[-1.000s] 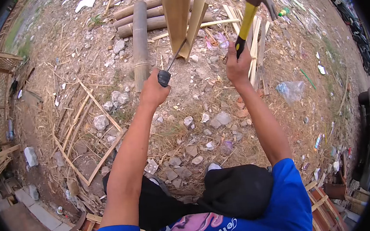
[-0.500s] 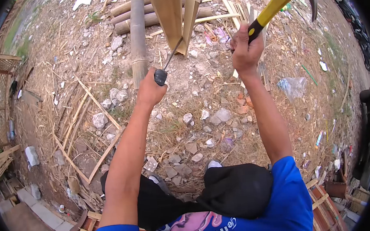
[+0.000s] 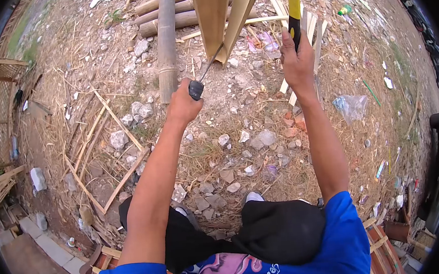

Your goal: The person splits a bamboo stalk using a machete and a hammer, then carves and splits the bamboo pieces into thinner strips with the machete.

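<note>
My left hand is closed round a black-handled tool with a thin metal shaft or blade; its exact kind is not clear. The far end of its metal meets the gap between two parted lengths of split bamboo, which stand upright and run out of the top of the view. To the right, my right hand grips a claw hammer by its yellow and black handle, raised nearly upright. The hammer's head is cut off by the top edge.
Bamboo poles lie left of the upright pieces, with thin strips to the right. Rubble stones and a clear plastic bag litter the ground. A thin wooden frame lies at left. Tyres line the right side.
My right hand has swung the hammer from a rightward tilt to nearly upright, and its head has left the view. The two bamboo pieces lean further apart at the top.
</note>
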The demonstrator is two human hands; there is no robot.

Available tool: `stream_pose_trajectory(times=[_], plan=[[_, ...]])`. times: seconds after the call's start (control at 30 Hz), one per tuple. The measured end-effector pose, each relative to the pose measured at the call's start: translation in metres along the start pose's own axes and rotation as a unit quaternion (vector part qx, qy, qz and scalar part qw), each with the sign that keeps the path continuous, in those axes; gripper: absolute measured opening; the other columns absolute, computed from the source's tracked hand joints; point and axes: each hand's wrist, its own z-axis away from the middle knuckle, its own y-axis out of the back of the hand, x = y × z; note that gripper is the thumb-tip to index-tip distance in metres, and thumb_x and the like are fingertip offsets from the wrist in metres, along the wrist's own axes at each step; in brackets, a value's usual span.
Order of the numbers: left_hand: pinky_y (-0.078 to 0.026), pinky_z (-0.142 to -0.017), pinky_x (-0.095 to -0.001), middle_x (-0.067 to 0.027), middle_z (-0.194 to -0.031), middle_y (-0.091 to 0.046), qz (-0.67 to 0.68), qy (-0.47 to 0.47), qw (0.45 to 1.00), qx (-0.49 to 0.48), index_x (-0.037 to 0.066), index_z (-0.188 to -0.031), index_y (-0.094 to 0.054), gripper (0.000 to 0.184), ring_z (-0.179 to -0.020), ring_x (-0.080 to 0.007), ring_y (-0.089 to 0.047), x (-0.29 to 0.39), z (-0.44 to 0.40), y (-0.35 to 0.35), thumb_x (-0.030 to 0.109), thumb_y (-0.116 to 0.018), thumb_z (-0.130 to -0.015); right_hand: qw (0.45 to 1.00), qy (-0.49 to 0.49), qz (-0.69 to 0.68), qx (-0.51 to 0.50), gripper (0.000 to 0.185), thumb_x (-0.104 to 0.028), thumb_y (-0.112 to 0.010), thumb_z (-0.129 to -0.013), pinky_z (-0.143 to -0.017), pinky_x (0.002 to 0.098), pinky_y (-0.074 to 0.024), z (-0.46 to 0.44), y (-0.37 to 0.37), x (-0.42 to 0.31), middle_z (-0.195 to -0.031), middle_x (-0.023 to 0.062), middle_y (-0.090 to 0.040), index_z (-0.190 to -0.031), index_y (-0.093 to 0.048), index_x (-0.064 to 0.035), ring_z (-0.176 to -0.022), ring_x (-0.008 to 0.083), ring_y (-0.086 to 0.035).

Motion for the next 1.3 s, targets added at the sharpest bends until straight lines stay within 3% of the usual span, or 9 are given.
stream_pose_trajectory(times=[0.17, 0.27, 0.37, 0.43, 0.6, 0.67, 0.7, 1.13, 1.3], plan=[[-0.05, -0.085, -0.0509, -0.0235, -0.104, -0.068, -0.012, 0.027, 1.0, -0.01, 0.015, -0.122, -0.05, 0.051, -0.098, -0.045, -0.064, 0.009, 0.005, 0.005, 0.017, -0.07, -0.075, 0.965, -0.085, 0.169, -0.18, 0.026, -0.027, -0.054, -0.098, -0.063, 0.0546, -0.0412, 0.052, -0.035, 0.081, -0.069, 0.0272, -0.058, -0.097, -0.051, -0.0009, -0.07, 0.0505, -0.058], [-0.05, -0.085, -0.0513, -0.0235, -0.105, -0.067, -0.032, -0.008, 0.999, 0.005, 0.016, -0.123, -0.05, 0.052, -0.099, -0.0454, -0.063, 0.007, 0.007, -0.008, 0.017, -0.07, -0.074, 0.967, -0.103, 0.158, -0.172, 0.028, -0.028, -0.054, -0.098, -0.062, 0.054, -0.041, 0.048, -0.039, 0.062, -0.066, 0.0263, -0.058, -0.097, -0.051, -0.0003, -0.066, 0.0486, -0.059], [-0.05, -0.084, -0.0506, -0.0237, -0.103, -0.068, 0.011, 0.001, 1.0, -0.007, 0.014, -0.12, -0.052, 0.05, -0.099, -0.0453, -0.063, 0.0, -0.002, -0.003, 0.017, -0.071, -0.074, 0.991, -0.072, 0.09, -0.061, 0.031, -0.03, -0.053, -0.1, -0.058, 0.0463, -0.0413, 0.014, -0.022, 0.012, -0.066, 0.0214, -0.058, -0.097, -0.055, 0.0006, -0.059, 0.0376, -0.058], [-0.05, -0.083, -0.0498, -0.0238, -0.099, -0.069, 0.04, -0.007, 0.999, -0.006, 0.013, -0.117, -0.053, 0.047, -0.098, -0.0446, -0.064, -0.006, -0.009, 0.002, 0.016, -0.071, -0.074, 1.0, 0.004, 0.002, 0.0, 0.037, -0.04, -0.052, -0.102, -0.045, 0.0253, -0.0354, -0.011, -0.002, -0.005, -0.061, -0.0029, -0.044, -0.089, -0.051, -0.0053, -0.05, 0.0068, -0.043], [-0.05, -0.083, -0.0499, -0.0235, -0.098, -0.069, 0.009, -0.007, 1.0, 0.001, 0.012, -0.118, -0.052, 0.048, -0.097, -0.045, -0.064, -0.013, -0.013, -0.006, 0.017, -0.072, -0.074, 0.965, 0.044, -0.246, 0.075, 0.038, -0.04, -0.05, -0.103, -0.042, 0.0203, -0.0318, 0.0, -0.005, -0.003, -0.059, -0.0059, -0.039, -0.08, -0.042, -0.0106, -0.047, 0.0039, -0.037], [-0.05, -0.082, -0.05, -0.0235, -0.098, -0.069, 0.004, -0.011, 1.0, -0.014, 0.012, -0.118, -0.051, 0.049, -0.097, -0.0452, -0.064, -0.011, -0.01, -0.01, 0.017, -0.071, -0.074, 0.997, 0.055, 0.051, -0.011, 0.037, -0.037, -0.051, -0.102, -0.047, 0.0365, -0.0395, 0.035, -0.023, 0.068, -0.06, 0.0083, -0.051, -0.095, -0.051, -0.0009, -0.048, 0.0192, -0.05], [-0.05, -0.082, -0.05, -0.0235, -0.098, -0.069, 0.005, -0.012, 1.0, -0.015, 0.013, -0.118, -0.051, 0.049, -0.096, -0.0454, -0.064, -0.009, -0.009, -0.007, 0.017, -0.071, -0.074, 0.947, -0.132, 0.214, -0.201, 0.029, -0.031, -0.05, -0.101, -0.062, 0.05, -0.0447, 0.043, -0.02, 0.083, -0.069, 0.0254, -0.06, -0.104, -0.054, -0.0027, -0.066, 0.0428, -0.062], [-0.051, -0.084, -0.0481, -0.0231, -0.101, -0.068, 0.012, -0.004, 1.0, 0.006, 0.015, -0.123, -0.052, 0.052, -0.098, -0.0433, -0.065, -0.019, -0.004, -0.014, 0.016, -0.07, -0.074, 0.998, -0.013, 0.045, -0.036, 0.04, -0.04, -0.047, -0.102, -0.057, 0.0468, -0.0423, 0.047, -0.024, 0.06, -0.065, 0.0208, -0.058, -0.098, -0.054, -0.0002, -0.061, 0.0411, -0.059], [-0.051, -0.083, -0.0478, -0.0225, -0.1, -0.069, -0.025, 0.007, 1.0, 0.002, 0.015, -0.121, -0.053, 0.05, -0.098, -0.0436, -0.065, -0.003, 0.003, -0.018, 0.017, -0.07, -0.074, 0.957, -0.1, 0.19, -0.197, 0.036, -0.038, -0.051, -0.099, -0.064, 0.056, -0.0432, 0.052, -0.04, 0.085, -0.069, 0.0254, -0.061, -0.101, -0.054, -0.0025, -0.069, 0.0489, -0.061]])
